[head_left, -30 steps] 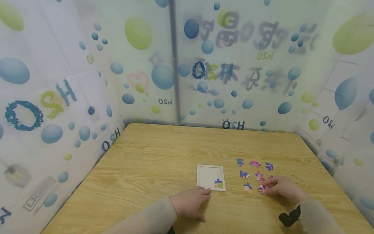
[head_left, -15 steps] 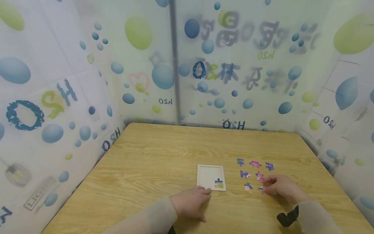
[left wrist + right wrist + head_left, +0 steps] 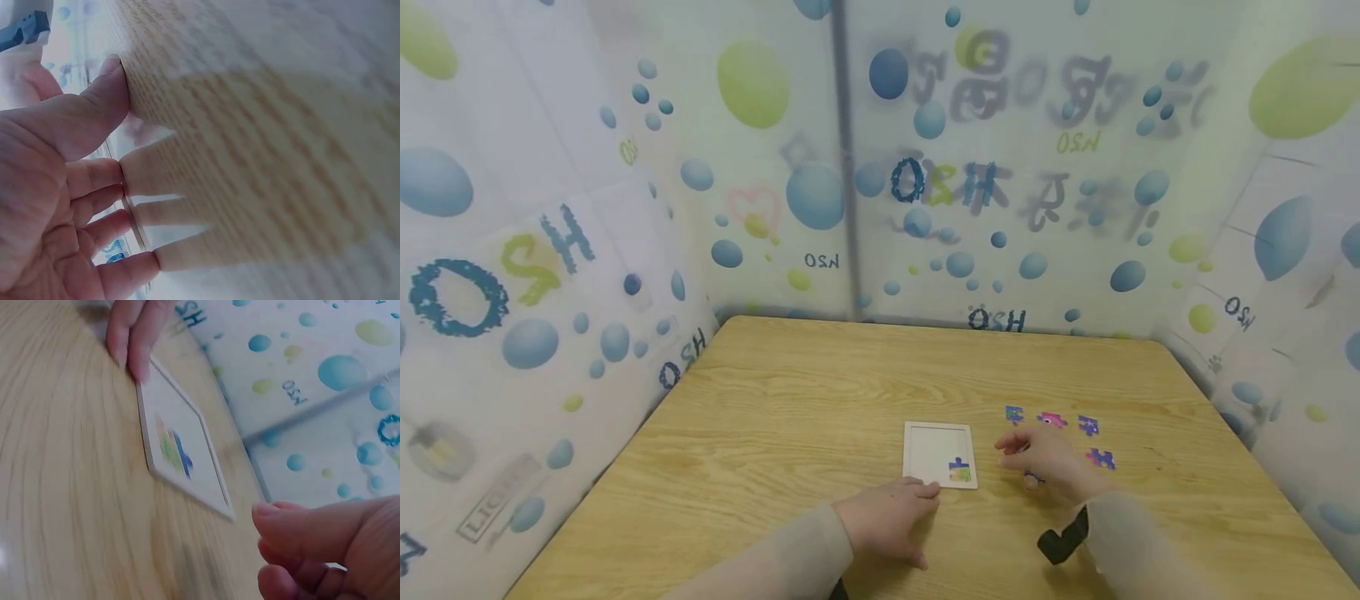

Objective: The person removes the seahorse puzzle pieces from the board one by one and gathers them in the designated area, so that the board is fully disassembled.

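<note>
A shallow white square puzzle tray [image 3: 942, 427] lies on the table with a single jigsaw piece [image 3: 959, 470] in its near right corner. My left hand [image 3: 891, 517] rests at the tray's near edge, its fingertips touching the rim. Just right of the tray, my right hand [image 3: 1048, 454] hovers over the loose pieces. Its thumb and fingers [image 3: 281, 522] are drawn together in the right wrist view, where no piece shows between them. A jigsaw piece [image 3: 1033, 478] peeks out below that hand, which covers others.
Beyond the right hand lie a blue-green piece [image 3: 1013, 414], a pink piece [image 3: 1052, 419] and a purple piece [image 3: 1087, 425]. Another purple piece [image 3: 1101, 458] lies to its right. The wooden table [image 3: 760, 400] meets patterned curtains [image 3: 760, 208] at the back and sides.
My right hand has moved left from the lower right pieces toward the tray, uncovering the purple piece at the right. The left hand, the tray and the piece inside have stayed put.
</note>
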{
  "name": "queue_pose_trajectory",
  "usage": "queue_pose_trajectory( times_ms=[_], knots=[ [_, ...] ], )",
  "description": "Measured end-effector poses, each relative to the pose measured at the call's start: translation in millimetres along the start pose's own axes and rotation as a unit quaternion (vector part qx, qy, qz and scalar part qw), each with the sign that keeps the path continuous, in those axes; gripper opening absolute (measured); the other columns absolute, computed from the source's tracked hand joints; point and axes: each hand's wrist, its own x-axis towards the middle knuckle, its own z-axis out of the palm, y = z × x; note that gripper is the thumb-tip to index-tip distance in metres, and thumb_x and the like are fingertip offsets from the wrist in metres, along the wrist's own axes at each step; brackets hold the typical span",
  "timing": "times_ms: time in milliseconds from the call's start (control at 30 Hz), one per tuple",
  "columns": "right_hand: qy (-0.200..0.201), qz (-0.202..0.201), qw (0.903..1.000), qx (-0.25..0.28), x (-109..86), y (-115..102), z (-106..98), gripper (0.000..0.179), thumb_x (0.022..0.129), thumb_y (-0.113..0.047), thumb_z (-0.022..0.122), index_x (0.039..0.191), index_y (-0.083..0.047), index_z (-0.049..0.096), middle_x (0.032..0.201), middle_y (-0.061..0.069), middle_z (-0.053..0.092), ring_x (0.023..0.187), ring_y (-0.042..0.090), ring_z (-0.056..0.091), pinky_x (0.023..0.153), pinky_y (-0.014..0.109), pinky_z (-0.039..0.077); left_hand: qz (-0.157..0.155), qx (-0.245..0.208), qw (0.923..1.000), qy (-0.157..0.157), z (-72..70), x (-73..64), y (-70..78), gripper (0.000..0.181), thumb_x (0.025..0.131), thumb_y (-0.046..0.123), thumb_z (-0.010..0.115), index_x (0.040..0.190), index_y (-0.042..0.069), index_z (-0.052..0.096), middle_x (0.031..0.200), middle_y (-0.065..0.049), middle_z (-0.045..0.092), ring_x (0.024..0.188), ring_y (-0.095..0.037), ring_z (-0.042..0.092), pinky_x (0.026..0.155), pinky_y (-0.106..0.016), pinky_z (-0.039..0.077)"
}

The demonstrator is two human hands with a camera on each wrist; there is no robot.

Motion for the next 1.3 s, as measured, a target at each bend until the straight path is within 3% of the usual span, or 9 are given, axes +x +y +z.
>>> queue_pose_trajectory(
  times_ms=[100, 233, 467, 700, 967, 1133, 1300],
  knots=[
    [-0.007, -0.002, 0.9999, -0.009, 5.9, -10, 16, 0.016, 0.086, -0.006, 0.070, 0.102, -0.006, 0.069, 0.093, 0.007, 0.058, 0.070, 0.020, 0.048, 0.052, 0.026, 0.039, 0.003, 0.004, 1.0000, 0.004, 0.2, 0.1, -0.1, 0.075, 0.080, 0.050, 0.073, 0.141, 0.013, 0.050, 0.151, 0.004, 0.038, 0.137, -0.018, 0.036, 0.108, -0.030, 0.035],
    [-0.015, -0.023, 0.9993, -0.026, 12.2, -18, 33, 0.016, 0.083, -0.005, 0.072, 0.099, -0.006, 0.070, 0.093, 0.005, 0.061, 0.082, 0.021, 0.050, 0.065, 0.030, 0.044, 0.011, 0.012, 0.9998, 0.014, -0.2, -1.2, 0.2, 0.075, 0.080, 0.050, 0.073, 0.140, 0.012, 0.050, 0.150, 0.002, 0.040, 0.136, -0.020, 0.038, 0.108, -0.030, 0.036],
    [-0.013, -0.029, 0.9981, -0.053, 19.5, -19, 52, 0.022, 0.076, -0.007, 0.079, 0.096, -0.009, 0.069, 0.092, 0.004, 0.060, 0.083, 0.021, 0.052, 0.072, 0.033, 0.046, 0.018, 0.020, 0.9994, 0.022, -0.4, -1.6, 0.6, 0.075, 0.080, 0.052, 0.073, 0.139, 0.011, 0.051, 0.150, 0.002, 0.040, 0.135, -0.020, 0.039, 0.106, -0.030, 0.038],
    [-0.012, -0.046, 0.9934, -0.104, 25.7, -15, 59, 0.021, 0.075, -0.009, 0.081, 0.092, -0.012, 0.069, 0.087, 0.000, 0.060, 0.082, 0.017, 0.053, 0.078, 0.036, 0.044, 0.020, 0.026, 0.9993, 0.017, 0.8, 0.2, -0.6, 0.074, 0.080, 0.052, 0.072, 0.139, 0.011, 0.051, 0.149, 0.001, 0.040, 0.134, -0.020, 0.040, 0.106, -0.031, 0.038],
    [-0.022, -0.045, 0.9931, -0.106, 24.4, -20, 60, 0.016, 0.077, -0.006, 0.079, 0.086, -0.010, 0.067, 0.081, 0.001, 0.059, 0.077, 0.018, 0.052, 0.073, 0.032, 0.042, 0.046, 0.073, 0.9947, 0.056, -5.1, 4.8, 6.6, 0.063, 0.077, 0.048, 0.076, 0.124, 0.009, 0.062, 0.136, -0.001, 0.053, 0.124, -0.016, 0.050, 0.103, -0.025, 0.040],
    [-0.024, -0.041, 0.9930, -0.108, 23.4, -20, 60, 0.015, 0.078, -0.006, 0.078, 0.086, -0.011, 0.067, 0.081, 0.001, 0.059, 0.077, 0.018, 0.052, 0.075, 0.034, 0.044, 0.070, 0.082, 0.9930, 0.049, -7.7, 11.5, 9.4, 0.069, 0.080, 0.048, 0.074, 0.134, 0.008, 0.056, 0.145, -0.003, 0.046, 0.131, -0.018, 0.043, 0.107, -0.024, 0.035],
    [-0.023, -0.038, 0.9933, -0.107, 23.6, -19, 59, 0.015, 0.078, -0.006, 0.078, 0.087, -0.011, 0.067, 0.082, 0.001, 0.060, 0.078, 0.018, 0.053, 0.077, 0.036, 0.045, 0.074, 0.080, 0.9934, 0.037, -5.8, 15.3, 8.4, 0.072, 0.082, 0.048, 0.072, 0.139, 0.008, 0.051, 0.148, -0.004, 0.043, 0.132, -0.020, 0.043, 0.107, -0.025, 0.035]
  ],
)
